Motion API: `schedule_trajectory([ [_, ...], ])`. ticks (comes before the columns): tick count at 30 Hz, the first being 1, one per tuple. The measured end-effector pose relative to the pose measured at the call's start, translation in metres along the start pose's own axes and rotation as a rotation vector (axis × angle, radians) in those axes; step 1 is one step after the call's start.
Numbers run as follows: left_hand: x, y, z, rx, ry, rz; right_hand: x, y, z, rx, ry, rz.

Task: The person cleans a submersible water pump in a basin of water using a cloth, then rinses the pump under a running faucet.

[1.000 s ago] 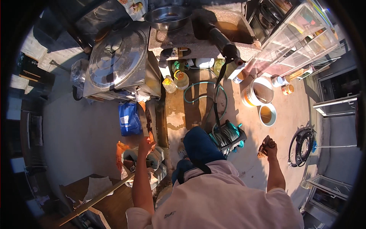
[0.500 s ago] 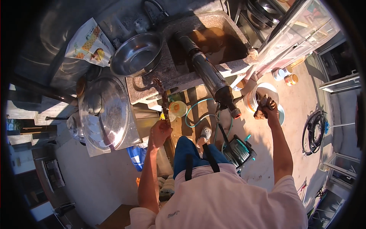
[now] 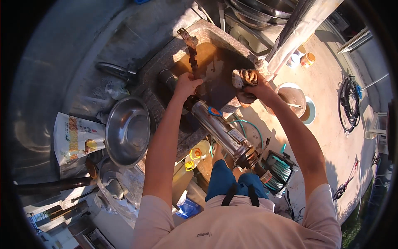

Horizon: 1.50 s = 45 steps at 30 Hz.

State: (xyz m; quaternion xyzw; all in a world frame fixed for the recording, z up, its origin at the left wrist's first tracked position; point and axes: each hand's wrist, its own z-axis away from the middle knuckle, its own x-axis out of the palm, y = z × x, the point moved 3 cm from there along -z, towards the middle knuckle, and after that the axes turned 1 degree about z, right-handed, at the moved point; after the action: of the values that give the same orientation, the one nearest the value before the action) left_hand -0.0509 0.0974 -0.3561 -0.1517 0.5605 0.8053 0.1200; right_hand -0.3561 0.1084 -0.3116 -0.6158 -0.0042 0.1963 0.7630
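The rusty metal strip [image 3: 192,53] is long, flat and narrow, dark brown with orange-brown patches, its edges notched and its far end wider, pale and pierced by small holes. It is over the stone sink [image 3: 230,40], above the brownish water, slanting away to the far left.

In count: one strip; one dirty brown-and-tan bundle [image 3: 245,77], perhaps cloth; one steel cylinder [image 3: 215,124] lying across the sink's near edge; one metal basin [image 3: 126,139] and one white printed bag [image 3: 78,137], both on the left; two buckets on the right, a larger white one [image 3: 299,93] and a pale blue one [image 3: 311,111] just beside it; one hose reel [image 3: 280,172] nearer.

The left arm reaches nearly straight to the far side, and the left hand [image 3: 186,87] pinches the strip's near end, fingers curled. The right arm slants leftward from the near right; the right hand [image 3: 260,86] is closed around the bundle at the sink's right side, apart from the strip.
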Motion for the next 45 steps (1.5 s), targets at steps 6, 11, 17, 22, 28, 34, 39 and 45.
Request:
schedule_trajectory([
  [6, 0.048, -0.095, -0.152, -0.12, -0.051, -0.38, 0.074, 0.051, -0.124, -0.115, 0.039, 0.416],
  [11, 0.094, -0.104, -0.168, -0.209, -0.278, -0.597, 0.085, 0.108, -0.178, 0.314, 0.129, 0.541],
  [17, 0.109, -0.161, -0.208, -0.402, -0.257, -0.659, 0.128, 0.12, -0.217, 0.389, 0.252, 0.487],
  [22, 0.146, -0.168, -0.211, -0.322, -0.64, -0.514, 0.125, 0.173, -0.227, 0.071, -0.088, 0.901],
  [28, 0.1, -0.156, -0.227, -0.559, -0.72, -0.601, 0.149, 0.145, -0.264, 0.483, 0.261, 0.835],
  [34, 0.078, -0.136, -0.211, -0.682, -0.745, -0.258, 0.136, 0.139, -0.259, -0.026, -0.136, 1.021],
  [39, 0.081, -0.123, -0.208, -0.656, -0.721, 0.043, 0.142, 0.141, -0.246, 0.127, 0.017, 0.837],
  [45, 0.064, -0.136, -0.199, -0.681, -0.766, 0.264, 0.12, 0.142, -0.233, 0.318, 0.051, 0.782],
])
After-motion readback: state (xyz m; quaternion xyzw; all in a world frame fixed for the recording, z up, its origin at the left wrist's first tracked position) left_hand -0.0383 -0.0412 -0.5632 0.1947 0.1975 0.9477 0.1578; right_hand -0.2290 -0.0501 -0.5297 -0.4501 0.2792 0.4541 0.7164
